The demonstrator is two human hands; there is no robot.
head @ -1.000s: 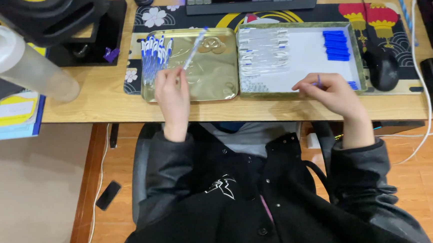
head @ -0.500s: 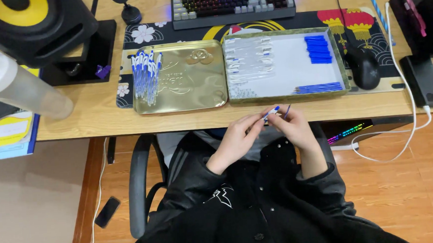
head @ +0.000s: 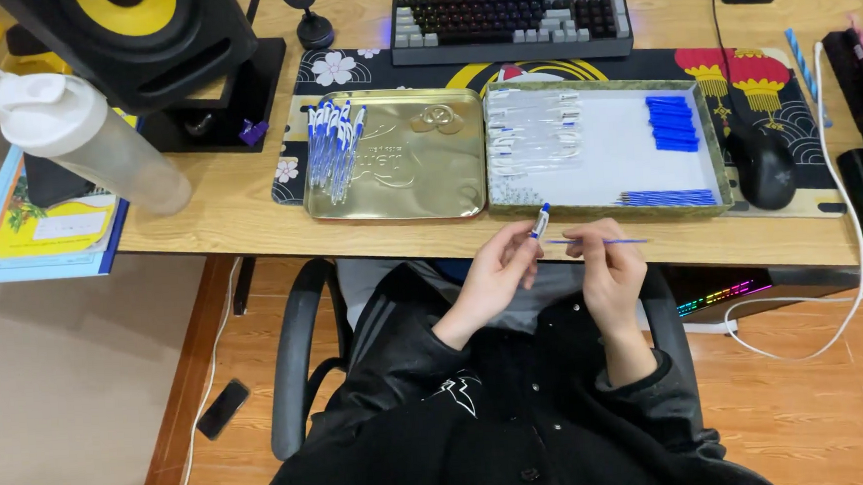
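Beyond both hands, the counter (head: 250, 209) carries a gold tray (head: 417, 173) and a white tray (head: 616, 156) of parts. Left hand (head: 498, 273) pinches a pen barrel (head: 540, 222); right hand (head: 608, 267) pinches a thin refill (head: 601, 241). Misaligned, the refill could bend or slip floorward.

Below the front edge of the wooden desk (head: 210, 211), the left hand (head: 493, 274) pinches a clear pen barrel with a blue tip (head: 540, 221), held tilted, while the right hand (head: 608, 272) holds a thin blue ink refill (head: 601, 241) lying level, its end pointing toward the barrel. On the desk just beyond the hands sit a gold metal tray (head: 417, 163) with a bunch of assembled blue-and-white pens (head: 334, 144) at its left side, and beside it a white-lined shallow box (head: 616, 151) holding clear barrels (head: 534, 126), blue caps (head: 672, 123) and a row of refills (head: 668, 198).
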